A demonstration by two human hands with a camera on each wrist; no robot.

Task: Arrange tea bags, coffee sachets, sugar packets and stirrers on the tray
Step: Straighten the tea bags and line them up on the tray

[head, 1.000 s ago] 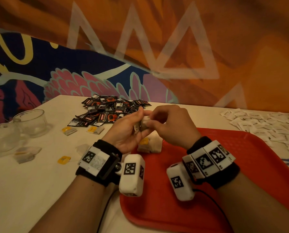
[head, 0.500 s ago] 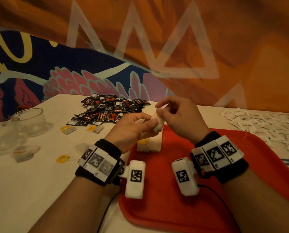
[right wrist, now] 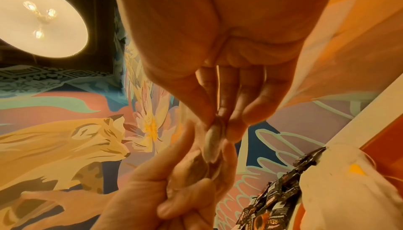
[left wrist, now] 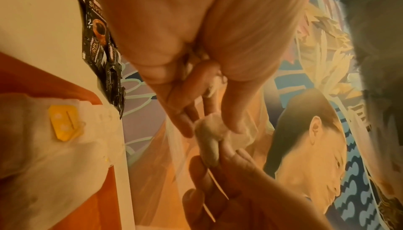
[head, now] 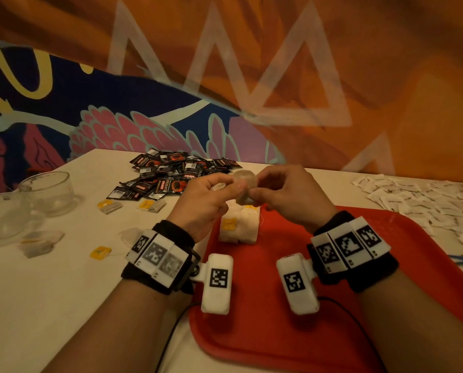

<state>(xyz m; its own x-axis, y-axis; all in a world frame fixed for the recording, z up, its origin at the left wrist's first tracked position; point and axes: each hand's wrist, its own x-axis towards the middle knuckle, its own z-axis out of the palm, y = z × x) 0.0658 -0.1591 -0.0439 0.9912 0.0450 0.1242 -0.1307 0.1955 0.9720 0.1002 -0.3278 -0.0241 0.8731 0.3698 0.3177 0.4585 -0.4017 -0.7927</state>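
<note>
A painted mural backed the pale surface [head: 50, 305]. Mid-frame, above the red tray [head: 278, 332], the left hand [head: 206, 203] and right hand [head: 292, 200] together pinched one tea bag [head: 245, 184].

Coffee sachets [head: 171, 176] left of tray [head: 386, 238], sugar packets [head: 418, 195] right.

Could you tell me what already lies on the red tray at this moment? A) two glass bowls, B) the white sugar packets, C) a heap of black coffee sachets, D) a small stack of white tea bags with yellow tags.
D: the tea bag stack sits at the far left corner of the red tray, while the coffee sachets, glass bowls and sugar packets lie on the table.
</note>
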